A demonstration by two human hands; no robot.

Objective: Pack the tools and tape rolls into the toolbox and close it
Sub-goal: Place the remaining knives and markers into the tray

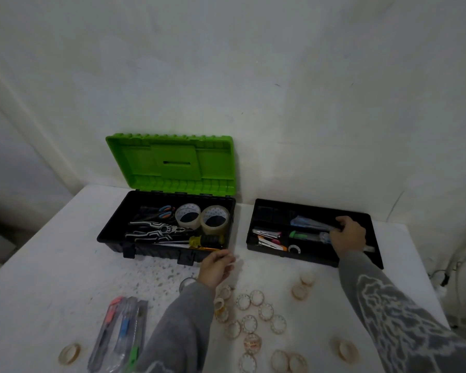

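Clear plastic sleeves on the packaged item (pixel 311 223) in the black tray (pixel 264 211), right of the open toolbox (pixel 113 232), look light, slick and crinkly, so a pinch at the stiffer end seems best. The right hand (pixel 349 235) closes its fingers on that end. The left hand (pixel 215 267) (near the toolbox front) is loosely curled, contents not discernible, above the small tape rolls (pixel 253 310) on the table (pixel 38 265).

A white speckled tabletop (pixel 51 251) carries an open black toolbox with a raised green lid (pixel 170 162) at eleven o'clock; a black plastic organiser tray (pixel 267 211) sits just beside it at one o'clock; small pale tape rolls (pixel 256 313) scatter toward six; packaged utility knives (pixel 119 332) lie at seven.
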